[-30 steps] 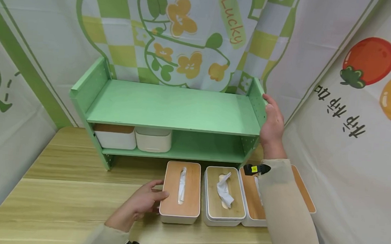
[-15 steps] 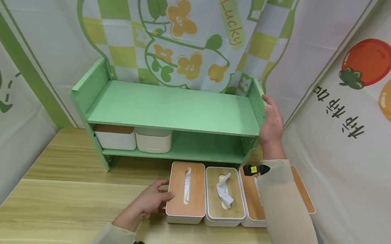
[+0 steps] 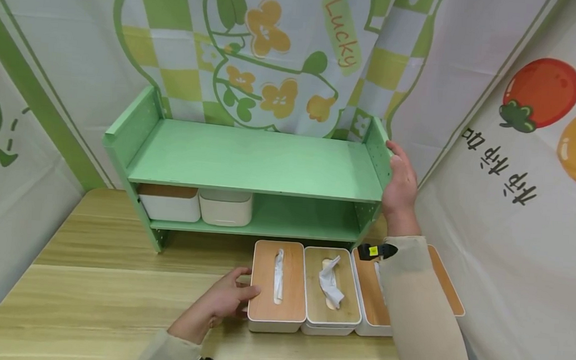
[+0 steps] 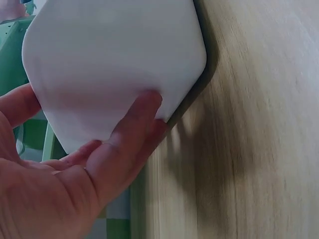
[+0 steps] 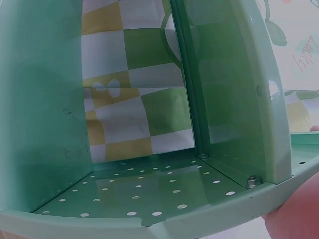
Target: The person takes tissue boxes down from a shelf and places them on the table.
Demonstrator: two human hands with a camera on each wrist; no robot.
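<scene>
My left hand (image 3: 224, 299) touches the left side of a white tissue box (image 3: 291, 292) with an orange-brown wooden lid. Its thumb lies over the lid's edge. In the left wrist view, extended fingers (image 4: 132, 119) press against the box's white wall. A second tissue box (image 3: 315, 293) with a paler lid and a raised tissue stands right beside it. My right hand (image 3: 401, 193) rests against the outer right panel of a green two-tier shelf (image 3: 259, 158), fingers fairly straight. In the right wrist view, the shelf's perforated panel (image 5: 154, 194) fills the foreground; only part of that hand shows.
A third tissue box (image 3: 377, 317) stands farther right, partly behind my right sleeve, with another wooden lid (image 3: 446, 280) beyond it. Two white boxes occupy the lower tier's left: a brown-topped box (image 3: 170, 205) and a plain box (image 3: 226, 208). Printed cloth (image 3: 277, 45) hangs behind.
My left hand has slid the orange-brown-lidded tissue box to the right, closing the gap to the paler-lidded one. My right hand has stayed at the shelf's side panel.
</scene>
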